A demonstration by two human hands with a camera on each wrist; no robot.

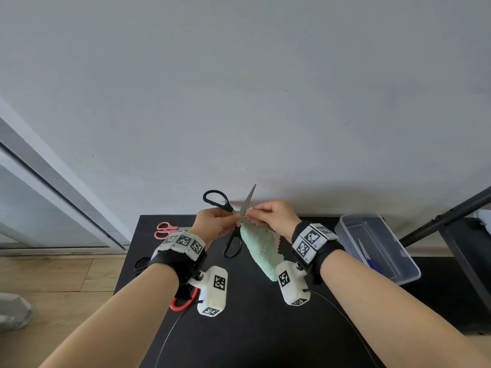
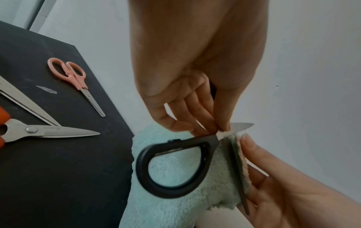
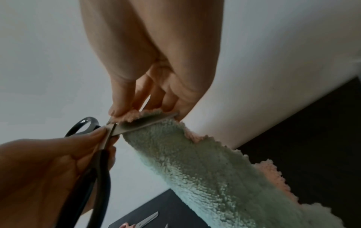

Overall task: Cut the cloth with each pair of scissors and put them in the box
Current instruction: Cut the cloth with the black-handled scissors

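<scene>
Black-handled scissors [image 1: 231,224] stand splayed wide open above the black table, one blade pointing up at the wall. My left hand [image 1: 230,219] pinches them near the pivot [image 2: 219,131]; one handle loop [image 2: 173,168] hangs free. My right hand [image 1: 252,212] pinches the top edge of the mint-green cloth [image 1: 261,252], which has a pink underside [image 3: 271,171] and hangs down toward the table. A blade [image 3: 144,124] lies along the cloth's top edge, right beside my right fingers [image 3: 119,111]. The clear plastic box [image 1: 345,229] stands at the right with blue-handled scissors [image 1: 370,260] inside.
Pink scissors [image 2: 74,80] lie at the table's far left. Red-handled scissors [image 2: 48,132] and another long pair [image 2: 25,101] lie near my left wrist. A black pole [image 1: 446,221] slants past the box. The wall stands just behind the table [image 1: 252,328].
</scene>
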